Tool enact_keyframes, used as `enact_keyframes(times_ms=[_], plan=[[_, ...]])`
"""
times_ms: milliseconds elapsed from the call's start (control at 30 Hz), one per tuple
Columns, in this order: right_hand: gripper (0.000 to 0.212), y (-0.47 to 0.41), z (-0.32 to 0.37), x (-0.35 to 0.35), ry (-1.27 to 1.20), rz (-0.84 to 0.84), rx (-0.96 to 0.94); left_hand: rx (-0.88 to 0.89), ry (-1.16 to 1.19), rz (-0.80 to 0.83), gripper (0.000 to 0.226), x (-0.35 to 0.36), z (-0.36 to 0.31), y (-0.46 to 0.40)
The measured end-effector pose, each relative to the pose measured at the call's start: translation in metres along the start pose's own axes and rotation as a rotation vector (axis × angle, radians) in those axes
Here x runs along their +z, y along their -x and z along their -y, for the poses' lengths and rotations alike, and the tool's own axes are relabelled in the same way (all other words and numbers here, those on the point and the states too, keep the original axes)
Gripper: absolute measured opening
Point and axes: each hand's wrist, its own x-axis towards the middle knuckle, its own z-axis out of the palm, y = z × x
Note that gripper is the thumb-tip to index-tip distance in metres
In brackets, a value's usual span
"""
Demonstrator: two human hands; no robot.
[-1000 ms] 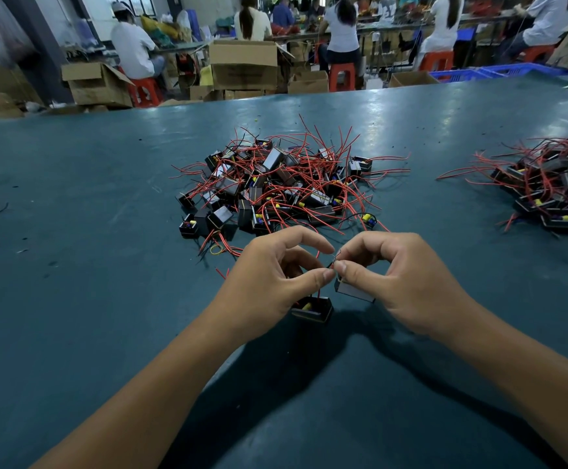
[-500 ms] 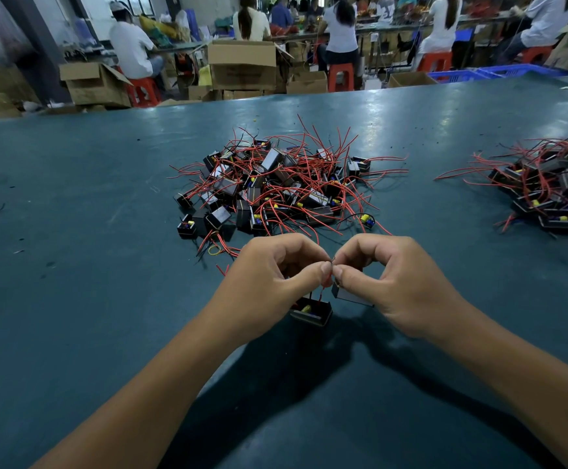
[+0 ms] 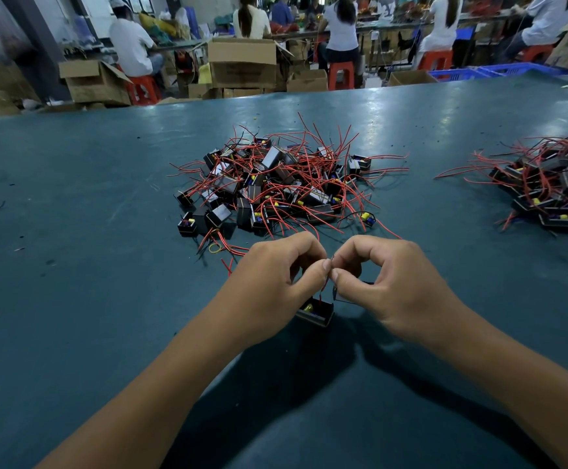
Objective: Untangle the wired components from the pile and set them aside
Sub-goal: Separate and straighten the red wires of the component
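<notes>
A tangled pile [image 3: 275, 187] of small black box components with red wires lies in the middle of the teal table [image 3: 72, 265]. Just in front of it my left hand [image 3: 269, 286] and my right hand [image 3: 387, 286] meet thumb to thumb, each pinching thin red wires between thumb and forefinger. A black open box component [image 3: 314, 311] with a yellow part inside hangs from those wires under my left thumb. A second small component [image 3: 338, 294] shows partly under my right fingers. A separate heap of similar wired components [image 3: 546, 187] lies at the right edge.
A loose yellow-and-blue part [image 3: 367, 218] on a black wire lies right of the pile. Cardboard boxes [image 3: 242, 62], red stools and seated people fill the space beyond the table's far edge. A blue crate [image 3: 472, 72] stands at the back right.
My two hands have drawn closer until the thumbs touch, and they have lifted slightly. The hanging component stays below them. The piles have not moved.
</notes>
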Motion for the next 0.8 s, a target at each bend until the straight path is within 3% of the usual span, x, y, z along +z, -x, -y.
enact_keyframes(times_ms=[200, 300, 567, 800], plan=[[0.015, 0.002, 0.004, 0.001, 0.149, -0.036, -0.057, -0.101, 0.053, 0.003, 0.022, 0.003, -0.004, 0.000], [0.008, 0.002, 0.005, 0.003, 0.238, -0.055, -0.096, -0.162, 0.114, 0.009, 0.024, 0.003, -0.008, -0.001], [0.013, -0.001, 0.001, 0.003, 0.494, -0.086, -0.424, -0.631, 0.611, 0.134, 0.035, -0.002, -0.016, -0.002], [0.015, -0.004, -0.004, 0.001, 0.577, -0.139, -0.595, -0.734, 0.726, 0.231, 0.043, -0.005, -0.018, -0.002]])
